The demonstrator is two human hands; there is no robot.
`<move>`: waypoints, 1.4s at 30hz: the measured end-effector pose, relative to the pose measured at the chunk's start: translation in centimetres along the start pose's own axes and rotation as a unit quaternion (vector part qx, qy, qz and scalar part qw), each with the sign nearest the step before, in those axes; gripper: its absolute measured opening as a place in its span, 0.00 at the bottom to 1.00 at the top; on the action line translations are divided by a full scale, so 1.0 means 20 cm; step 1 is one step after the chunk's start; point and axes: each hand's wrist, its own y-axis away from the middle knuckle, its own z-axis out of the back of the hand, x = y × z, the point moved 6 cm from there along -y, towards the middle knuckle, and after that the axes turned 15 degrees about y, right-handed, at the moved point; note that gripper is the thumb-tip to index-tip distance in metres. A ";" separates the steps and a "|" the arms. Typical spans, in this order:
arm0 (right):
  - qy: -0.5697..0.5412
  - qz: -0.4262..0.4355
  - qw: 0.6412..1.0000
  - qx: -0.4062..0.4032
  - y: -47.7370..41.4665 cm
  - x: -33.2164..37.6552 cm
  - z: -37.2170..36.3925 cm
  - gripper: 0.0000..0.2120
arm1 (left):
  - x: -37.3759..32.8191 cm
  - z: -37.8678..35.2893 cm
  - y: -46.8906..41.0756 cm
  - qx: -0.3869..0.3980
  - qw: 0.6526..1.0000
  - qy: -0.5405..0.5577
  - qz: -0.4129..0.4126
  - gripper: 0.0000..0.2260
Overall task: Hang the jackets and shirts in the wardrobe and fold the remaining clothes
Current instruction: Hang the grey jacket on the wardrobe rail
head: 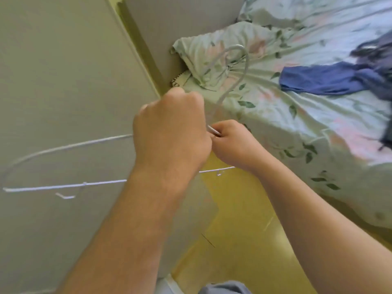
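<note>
Thin white wire hanger (42, 187), held low over yellow floor (244, 230) beside the bed (297, 128), hook up, shoulders reaching left across a grey panel (63, 81). Gripped at the neck by the left hand (169, 132), curled into a fist; pinched just beside by the right hand (231, 143). On the floral sheet, a matching pillow (212, 49) and a crumpled blue garment (318, 80).
</note>
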 end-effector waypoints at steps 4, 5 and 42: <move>0.060 -0.070 0.996 0.002 0.02 -0.02 0.38 0.17 | -0.22 -0.02 -0.24 0.139 0.982 0.127 -0.031 0.04; 0.076 -0.085 0.993 0.005 0.04 -0.02 0.46 0.14 | -0.27 -0.01 -0.29 0.173 0.973 0.151 -0.033 0.05; -0.032 -0.511 0.842 -0.171 0.72 -0.46 2.09 0.23 | -1.79 -0.30 -1.13 0.371 0.743 0.466 -0.306 0.08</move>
